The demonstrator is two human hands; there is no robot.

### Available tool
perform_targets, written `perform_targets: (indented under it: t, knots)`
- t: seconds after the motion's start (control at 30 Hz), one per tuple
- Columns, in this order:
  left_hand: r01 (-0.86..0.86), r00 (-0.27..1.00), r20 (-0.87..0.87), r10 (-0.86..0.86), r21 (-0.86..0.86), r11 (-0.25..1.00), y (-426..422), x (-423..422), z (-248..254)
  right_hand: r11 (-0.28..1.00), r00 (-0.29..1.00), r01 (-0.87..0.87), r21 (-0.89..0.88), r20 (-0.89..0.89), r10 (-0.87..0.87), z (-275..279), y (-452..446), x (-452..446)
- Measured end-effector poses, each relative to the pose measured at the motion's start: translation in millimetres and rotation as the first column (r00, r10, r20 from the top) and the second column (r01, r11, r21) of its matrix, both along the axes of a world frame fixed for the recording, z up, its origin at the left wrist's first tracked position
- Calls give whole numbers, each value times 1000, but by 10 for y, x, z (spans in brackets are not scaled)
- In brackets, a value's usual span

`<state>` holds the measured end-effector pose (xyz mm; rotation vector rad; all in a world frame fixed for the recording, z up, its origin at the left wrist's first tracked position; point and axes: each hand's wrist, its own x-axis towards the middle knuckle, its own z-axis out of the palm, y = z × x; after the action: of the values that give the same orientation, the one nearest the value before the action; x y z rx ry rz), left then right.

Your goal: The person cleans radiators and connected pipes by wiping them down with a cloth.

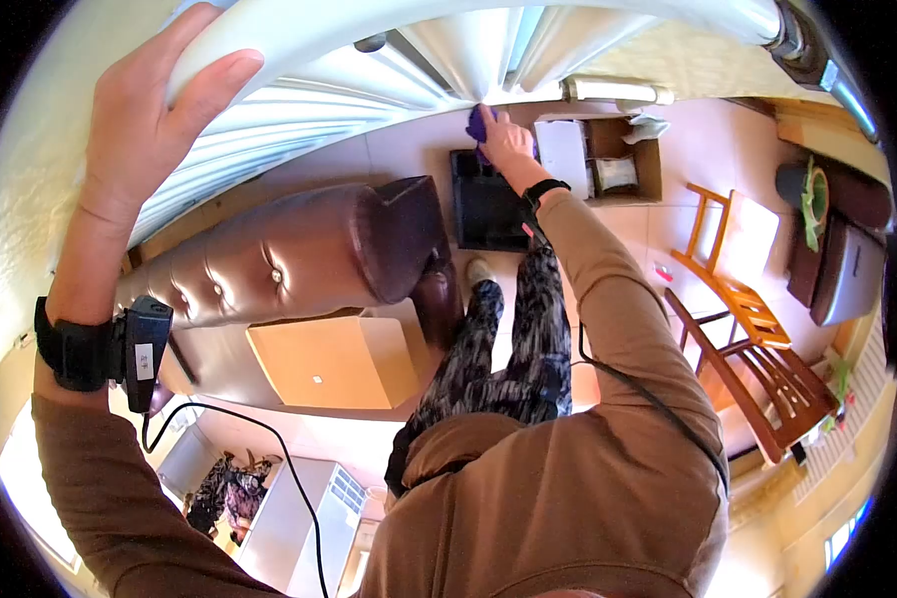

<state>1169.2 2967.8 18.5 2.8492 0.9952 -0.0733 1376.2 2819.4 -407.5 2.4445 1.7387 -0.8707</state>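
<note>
At the upper left, my left hand (149, 120) is wrapped over the top of a white radiator (309, 35), with the thumb on its near side. My right hand (505, 142) reaches down to the radiator's lower part and holds a purple cloth (478, 125) against it. Part of the cloth is hidden under the fingers. Just below that hand lies a black flat box (483, 214) on the floor, and an open cardboard box (651, 169) stands to its right.
A brown leather sofa (269, 249) bearing a cardboard box (319, 361) is at the left. Wooden chairs (757, 319) stand at the right. White pipes (618, 92) run beside the radiator. Another person (234, 498) shows at the lower left.
</note>
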Motion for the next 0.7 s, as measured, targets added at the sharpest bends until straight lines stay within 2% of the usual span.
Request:
perform_targets:
  t: [0.1,0.17,0.23,0.3,0.43,0.7]
  knots:
    - [26,1000,12,-26,13,1000,7,-7,-9,995,991,-82,50,-104,87,162,-7,-77]
    - [22,1000,18,-22,21,1000,31,-19,-20,995,993,-16,103,-118,28,143,17,-174]
    - [60,998,22,-62,81,995,42,-42,-35,954,984,149,259,-138,-116,149,11,-243]
    - [59,998,23,-61,81,995,35,-42,-34,946,982,172,275,-122,-143,126,49,-248]
    - [73,997,3,-74,105,992,42,-60,-24,953,992,128,276,-13,-129,6,82,-235]
    - [63,998,19,-64,71,995,16,-30,-27,978,988,-105,182,135,81,-59,-26,-84]
